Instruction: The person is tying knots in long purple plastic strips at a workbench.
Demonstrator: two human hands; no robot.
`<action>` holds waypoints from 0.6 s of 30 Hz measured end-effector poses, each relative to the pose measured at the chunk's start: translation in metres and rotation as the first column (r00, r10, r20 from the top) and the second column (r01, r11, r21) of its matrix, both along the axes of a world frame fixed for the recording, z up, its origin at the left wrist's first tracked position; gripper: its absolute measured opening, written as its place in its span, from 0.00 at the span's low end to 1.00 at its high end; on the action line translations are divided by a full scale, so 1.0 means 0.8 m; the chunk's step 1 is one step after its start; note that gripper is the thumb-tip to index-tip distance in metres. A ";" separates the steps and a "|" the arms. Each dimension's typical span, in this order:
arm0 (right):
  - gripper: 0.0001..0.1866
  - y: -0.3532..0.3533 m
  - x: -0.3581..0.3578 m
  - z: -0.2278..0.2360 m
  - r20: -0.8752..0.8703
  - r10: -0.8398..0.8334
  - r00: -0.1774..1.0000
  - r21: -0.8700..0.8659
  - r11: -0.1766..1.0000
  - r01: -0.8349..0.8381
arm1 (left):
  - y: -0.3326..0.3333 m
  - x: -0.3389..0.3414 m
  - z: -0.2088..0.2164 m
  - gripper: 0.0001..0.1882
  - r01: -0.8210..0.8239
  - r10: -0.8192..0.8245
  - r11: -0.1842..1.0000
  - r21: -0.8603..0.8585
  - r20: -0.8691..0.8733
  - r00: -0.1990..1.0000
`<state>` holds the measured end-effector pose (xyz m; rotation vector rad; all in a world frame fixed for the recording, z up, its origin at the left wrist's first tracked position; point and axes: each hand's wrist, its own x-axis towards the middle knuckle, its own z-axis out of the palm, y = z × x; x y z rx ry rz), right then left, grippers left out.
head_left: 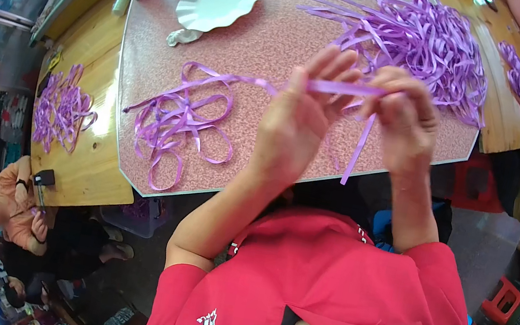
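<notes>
Above a pink speckled tabletop (274,40), the right hand (408,129) pinches a flat satiny purple ribbon (344,89); whether the left hand (292,130) grips it is unclear. Gentle tension should prevent twists.

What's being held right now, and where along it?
Ribbon: the right hand pinches it above a hanging tail; it runs straight to the left hand, whose grip is unclear.
</notes>
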<state>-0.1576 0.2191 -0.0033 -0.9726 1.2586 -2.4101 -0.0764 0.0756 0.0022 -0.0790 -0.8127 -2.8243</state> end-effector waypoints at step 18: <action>0.13 0.083 -0.107 -0.008 0.022 -0.467 0.884 0.213 0.866 0.452 | -0.157 0.070 -0.037 0.19 -0.284 0.511 0.647 -0.708 0.125 0.851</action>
